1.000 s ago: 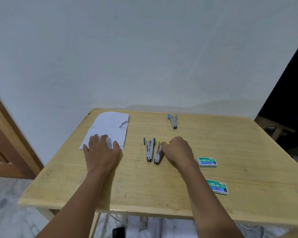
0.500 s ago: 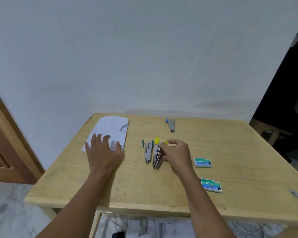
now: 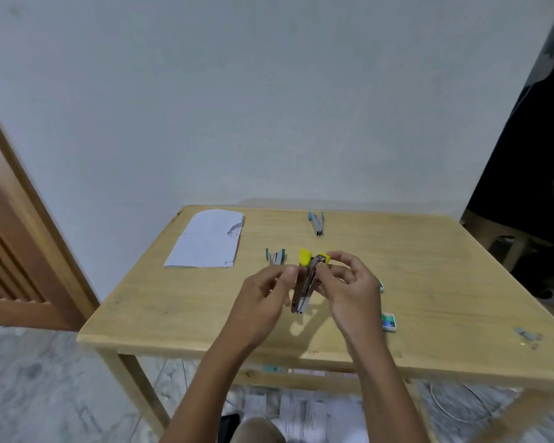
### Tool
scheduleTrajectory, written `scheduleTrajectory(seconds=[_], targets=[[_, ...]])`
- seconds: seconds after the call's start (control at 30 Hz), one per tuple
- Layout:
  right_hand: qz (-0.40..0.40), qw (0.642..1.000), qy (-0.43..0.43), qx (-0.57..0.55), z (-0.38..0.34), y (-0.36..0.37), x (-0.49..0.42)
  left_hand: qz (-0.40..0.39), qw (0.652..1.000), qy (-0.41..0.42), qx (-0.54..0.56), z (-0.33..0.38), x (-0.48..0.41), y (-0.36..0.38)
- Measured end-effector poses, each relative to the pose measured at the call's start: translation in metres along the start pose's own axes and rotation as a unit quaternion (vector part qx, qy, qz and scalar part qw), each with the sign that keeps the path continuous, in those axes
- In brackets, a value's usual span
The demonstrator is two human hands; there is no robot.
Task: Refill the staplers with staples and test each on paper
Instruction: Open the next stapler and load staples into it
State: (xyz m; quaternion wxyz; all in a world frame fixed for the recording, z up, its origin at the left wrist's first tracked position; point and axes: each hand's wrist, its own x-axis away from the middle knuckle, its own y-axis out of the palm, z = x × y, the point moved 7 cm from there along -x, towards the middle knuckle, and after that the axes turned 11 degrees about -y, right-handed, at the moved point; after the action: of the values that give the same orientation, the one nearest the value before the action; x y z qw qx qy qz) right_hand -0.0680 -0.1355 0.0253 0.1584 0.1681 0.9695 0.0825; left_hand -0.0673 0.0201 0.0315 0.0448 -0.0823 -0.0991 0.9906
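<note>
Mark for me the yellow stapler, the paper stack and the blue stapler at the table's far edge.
yellow stapler (image 3: 304, 292), head view, on its metal body below the yellow tabs.
paper stack (image 3: 207, 239), head view, middle of the top sheet.
blue stapler (image 3: 317, 224), head view, grey body at mid-length.

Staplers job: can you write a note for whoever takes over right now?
Left hand and right hand both hold the yellow stapler above the table.
Teal stapler and blue stapler lie on the table. The paper is far left, and two staple boxes are on the right.
Done: yellow stapler picked up.
Left: load all three and test each on the paper.
</note>
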Motion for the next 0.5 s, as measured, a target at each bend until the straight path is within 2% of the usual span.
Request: scheduleTrajectory(seconds=[0.17, 0.33, 0.5], targets=[[-0.028, 0.999, -0.005, -0.025, -0.012, -0.014, 0.023, 0.016, 1.0, -0.014, -0.004, 0.008, 0.021, 0.02], [-0.049, 0.998, 0.0, -0.042, -0.025, -0.026, 0.032, -0.009, 1.0, -0.023, 0.001, 0.01, 0.028, 0.029], [-0.089, 0.995, -0.031, 0.028, -0.031, -0.028, 0.037, -0.029, 0.992, -0.067, 0.098, 0.005, 0.035, 0.038]])
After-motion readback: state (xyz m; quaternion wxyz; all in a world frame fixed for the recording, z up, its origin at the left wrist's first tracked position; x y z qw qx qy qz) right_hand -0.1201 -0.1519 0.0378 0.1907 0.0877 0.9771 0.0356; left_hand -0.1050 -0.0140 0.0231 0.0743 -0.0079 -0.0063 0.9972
